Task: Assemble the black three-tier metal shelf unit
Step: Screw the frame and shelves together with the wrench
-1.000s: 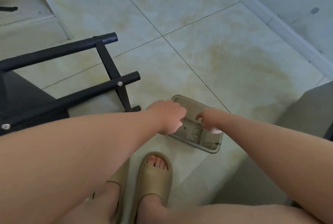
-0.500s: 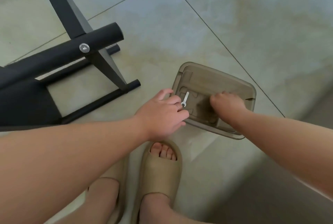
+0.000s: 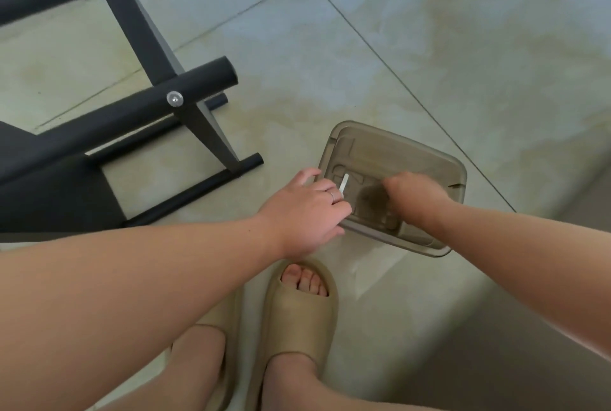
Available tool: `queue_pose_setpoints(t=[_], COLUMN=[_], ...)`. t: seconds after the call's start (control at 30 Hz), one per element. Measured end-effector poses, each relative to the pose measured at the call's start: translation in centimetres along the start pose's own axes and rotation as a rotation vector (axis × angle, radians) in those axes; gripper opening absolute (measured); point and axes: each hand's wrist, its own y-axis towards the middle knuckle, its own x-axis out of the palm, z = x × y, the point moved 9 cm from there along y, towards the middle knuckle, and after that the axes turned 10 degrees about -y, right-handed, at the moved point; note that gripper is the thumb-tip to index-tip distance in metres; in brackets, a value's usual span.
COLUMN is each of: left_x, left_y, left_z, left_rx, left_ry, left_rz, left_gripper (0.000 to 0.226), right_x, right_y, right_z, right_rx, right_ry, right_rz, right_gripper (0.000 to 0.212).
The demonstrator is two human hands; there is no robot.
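sandals (image 3: 297,311): tan slides, feet in them, on the tile floor (image 3: 429,46) at its nearest edge.
left hand (image 3: 307,209): at the tray's near-left corner, fingers curled, pinching a thin white tool (image 3: 344,183) that pokes out over the tray.
right hand (image 3: 413,194): knuckles up, fingers dipped into the tray's middle; tips hidden, hold cannot be told.
tray (image 3: 396,138): smoky clear plastic, flat on the floor.
shelf frame (image 3: 198,84): black tubes and crossbar, lying on its side at the far left, apart from the tray; silver bolt (image 3: 174,99) at a joint.

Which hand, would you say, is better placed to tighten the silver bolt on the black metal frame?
Probably the left hand: it holds the small silver tool and lies nearer the silver bolt.
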Motion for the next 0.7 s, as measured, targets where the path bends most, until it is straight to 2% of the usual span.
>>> queue_pose_setpoints(t=[0.07, 0.17, 0.27, 0.37, 0.47, 0.53, 0.63, 0.7], left_x=[-1.4, -5.5, -9.4, -13.4, -16.8, -18.4, -19.7, -20.2], left_y=[0.0, -0.6, -2.2, -3.1, -5.0, -7.5, -11.0, -12.7], left_z=[-0.4, -0.9, -1.7, -1.6, -1.6, -1.7, -1.6, -1.6], left_rx=[-0.061, -0.207, -0.438, -0.591, -0.800, -0.920, -0.964, -0.949], left_ry=[-0.102, -0.338, -0.632, -0.859, -1.220, -1.507, -1.866, -2.015], left_rz=[-0.049, -0.004, 0.046, 0.080, 0.189, 0.338, 0.458, 0.498], left_gripper=[0.039, 0.038, 0.029, 0.029, 0.027, 0.033, 0.045, 0.052], right_x=[-1.5, -6.1, -12.6, -18.5, -23.8, -27.1, -31.1, -33.1], right_y=[-1.0, -3.5, -6.9, -10.4, -13.7, -15.8, -18.0, -19.0], right_z=[0.0, 0.6, 1.8, 2.4, 1.4, 0.0, -3.1, -5.4], right_rx=[0.035, 0.068, 0.108, 0.114, 0.064, 0.016, -0.076, -0.139], right_ry=[0.209, 0.484, 0.620, 0.770, 0.833, 0.855, 0.852, 0.831], right_rz=[0.038, 0.169, 0.324, 0.471, 0.574, 0.627, 0.691, 0.720], right_gripper=[0.005, 0.006, 0.008, 0.003, 0.004, 0.008, 0.008, 0.009])
